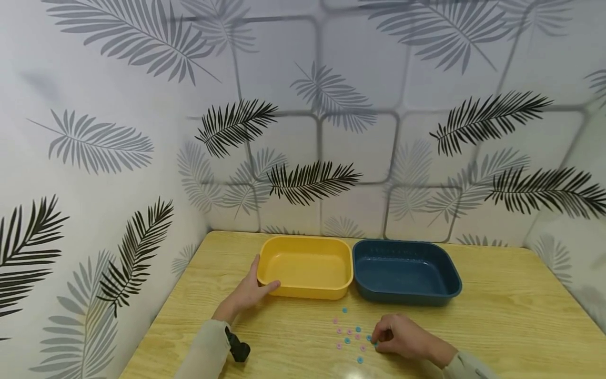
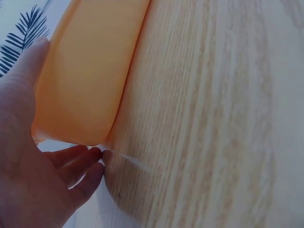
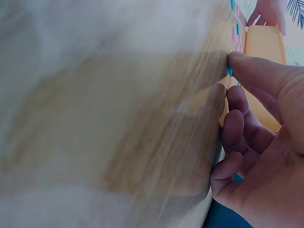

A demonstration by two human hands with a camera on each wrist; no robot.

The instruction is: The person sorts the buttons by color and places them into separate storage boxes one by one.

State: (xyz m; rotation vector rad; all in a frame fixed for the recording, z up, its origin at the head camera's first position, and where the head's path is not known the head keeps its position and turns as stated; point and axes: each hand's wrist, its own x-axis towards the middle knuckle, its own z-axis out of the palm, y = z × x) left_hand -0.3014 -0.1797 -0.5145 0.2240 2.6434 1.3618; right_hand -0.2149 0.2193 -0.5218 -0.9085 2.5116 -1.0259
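My left hand [image 1: 248, 290] grips the left front corner of a yellow plastic bin [image 1: 307, 269]. In the left wrist view its thumb lies along one wall of the bin, with the fingers curled at the end. At the front right, my right hand [image 1: 403, 337] is down at the tabletop, thumb and forefinger pinching a small blue button [image 3: 230, 71]. The other fingers are curled in toward the palm. Left of that hand lie several loose blue buttons [image 1: 360, 360] and several pink buttons [image 1: 349, 331], scattered flat on the table.
A dark blue bin [image 1: 402, 298] stands right beside the yellow one, at the back of the wood-grain table [image 1: 293, 337]. Behind both rises a wall [image 1: 360, 210] with a feather-leaf pattern. A black wrist device [image 1: 239, 347] sits at my left cuff.
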